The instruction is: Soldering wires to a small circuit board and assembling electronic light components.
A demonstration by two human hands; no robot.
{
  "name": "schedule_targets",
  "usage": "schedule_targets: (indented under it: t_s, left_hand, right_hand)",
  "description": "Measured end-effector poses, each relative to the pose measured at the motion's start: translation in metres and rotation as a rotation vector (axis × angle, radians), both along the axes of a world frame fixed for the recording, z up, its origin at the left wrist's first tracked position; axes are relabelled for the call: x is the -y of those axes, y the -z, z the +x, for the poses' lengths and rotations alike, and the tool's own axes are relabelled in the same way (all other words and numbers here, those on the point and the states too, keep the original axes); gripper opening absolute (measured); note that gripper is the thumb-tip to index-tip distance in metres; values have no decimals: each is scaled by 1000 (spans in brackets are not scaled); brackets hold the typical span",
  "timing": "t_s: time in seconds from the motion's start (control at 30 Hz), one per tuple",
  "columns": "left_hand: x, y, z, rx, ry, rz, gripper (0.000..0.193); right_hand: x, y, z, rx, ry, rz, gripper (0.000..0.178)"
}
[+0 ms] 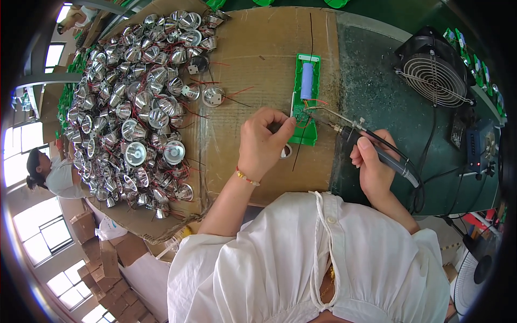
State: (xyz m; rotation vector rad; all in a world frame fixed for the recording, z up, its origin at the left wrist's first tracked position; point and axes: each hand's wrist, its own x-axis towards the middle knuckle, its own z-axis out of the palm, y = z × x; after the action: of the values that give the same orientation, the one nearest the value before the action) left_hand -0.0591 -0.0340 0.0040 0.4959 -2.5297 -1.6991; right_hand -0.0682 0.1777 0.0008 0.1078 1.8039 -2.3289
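A green plastic housing (314, 134) lies on the cardboard before me, holding a blue-purple cylindrical battery (307, 81) and a small green circuit board (300, 112). My left hand (265, 139) pinches at the board's left edge; what sits between thumb and fingers is hidden. Partly under that hand is a silvery reflector cup (286, 151). My right hand (375, 166) grips a soldering iron (391, 160) with a thin metal feed tube (336, 113) along it. The iron and tube point at the board, where red and black wires show; whether the tip touches I cannot tell.
A large heap of reflector cups (142, 107) with wires covers the left side. On the right stand a black fan (433, 75) with a wire guard and a blue box-shaped unit (479, 148) with cables. Cardboard (264, 37) covers the middle of the green table. Another person (56, 175) is at far left.
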Motion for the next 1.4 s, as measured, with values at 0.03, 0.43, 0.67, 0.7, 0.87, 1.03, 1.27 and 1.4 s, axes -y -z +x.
schedule_targets:
  t_s: [0.03, 0.43, 0.67, 0.7, 0.87, 1.03, 1.27, 1.4]
  left_hand:
    - [0, 0, -1, -1, 5, 1, 16]
    - [11, -8, 2, 146, 223, -197, 24]
    - [-32, -35, -105, 43, 513, -598, 16]
    - [-47, -37, -130, 18, 509, -620, 16]
    - [-108, -17, -258, -333, 290, -429, 28]
    - [-106, -16, -329, -457, 263, -891, 41]
    - [-103, -12, -310, -221, 523, -983, 60]
    - [-71, -31, -223, -325, 480, -746, 58]
  right_hand:
    - [-1, -1, 0, -1, 5, 1, 14]
    - [-49, 2, 1, -156, 125, 211, 13]
    - [-78, 18, 5, -124, 210, 274, 15]
    - [-78, 19, 4, -130, 190, 267, 15]
    - [-77, 22, 3, -91, 188, 270, 16]
    - [-83, 27, 1, -123, 117, 261, 21]
    - [-83, 28, 2, -118, 98, 192, 21]
    - [-83, 26, 1, -78, 120, 246, 18]
